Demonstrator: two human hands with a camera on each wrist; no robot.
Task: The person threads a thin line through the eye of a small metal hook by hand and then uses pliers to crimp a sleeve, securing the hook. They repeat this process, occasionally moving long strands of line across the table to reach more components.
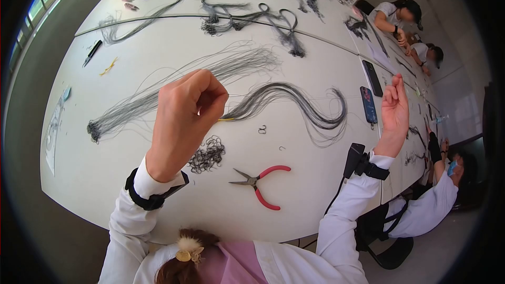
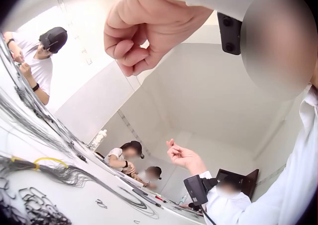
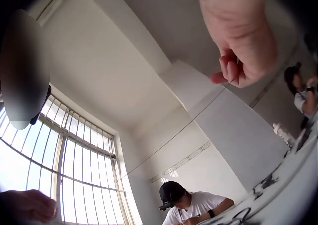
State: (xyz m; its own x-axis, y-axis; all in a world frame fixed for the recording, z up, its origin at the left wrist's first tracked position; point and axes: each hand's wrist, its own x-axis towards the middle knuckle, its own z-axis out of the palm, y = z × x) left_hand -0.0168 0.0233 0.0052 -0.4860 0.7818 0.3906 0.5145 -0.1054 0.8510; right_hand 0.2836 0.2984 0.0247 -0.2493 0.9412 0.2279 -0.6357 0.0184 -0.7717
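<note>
My left hand (image 1: 187,100) is raised above the table with thumb and fingertips pinched together. Off to the right, my right hand (image 1: 395,108) is lifted too, thumb against its curled fingers. Between them runs one fine dark strand (image 3: 149,154), pinched at both ends and best seen in the right wrist view. Below lies a wavy bundle of dark strands (image 1: 300,99) with a yellow tie (image 2: 47,161) round it. A longer, straighter bundle (image 1: 126,110) has a clumped end at left. Near my left wrist is a pile of small black curled pieces (image 1: 206,155).
Red-handled pliers (image 1: 255,181) lie spread in front of me. Two phones (image 1: 371,78) are at the right, near my right forearm. More strand bundles (image 1: 210,23), a black pen-like tool (image 1: 92,53) and a yellow scrap (image 1: 109,67) lie farther back. Other people sit along the tables.
</note>
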